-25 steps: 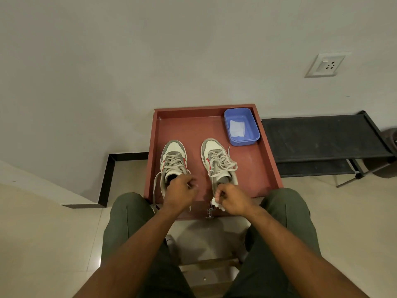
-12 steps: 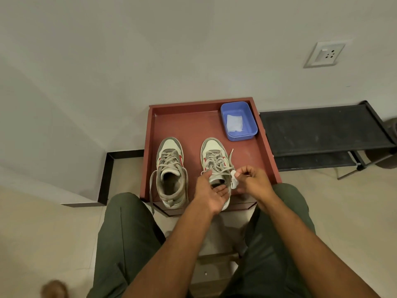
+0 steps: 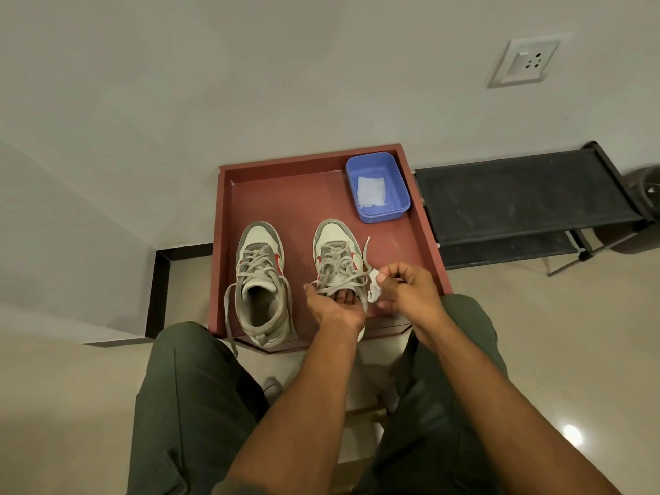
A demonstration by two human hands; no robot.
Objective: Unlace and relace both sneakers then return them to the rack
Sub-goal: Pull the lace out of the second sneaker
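Lace (image 3: 337,285) across left hand (image 3: 335,309) fingers (image 3: 344,298) — right sneaker (image 3: 335,255).

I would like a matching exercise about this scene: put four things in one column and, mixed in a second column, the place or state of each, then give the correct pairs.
Things:
1. left sneaker
2. blue tub
3. white wad
4. black rack

Places or states:
A. pinched by the right hand
B. on the floor beside the red tray, nothing on its top shelf
C. in the tray's far right corner, holding a white sheet
D. untouched, one lace end hanging over the tray's near edge

Pairs: 1-D, 2-C, 3-A, 4-B
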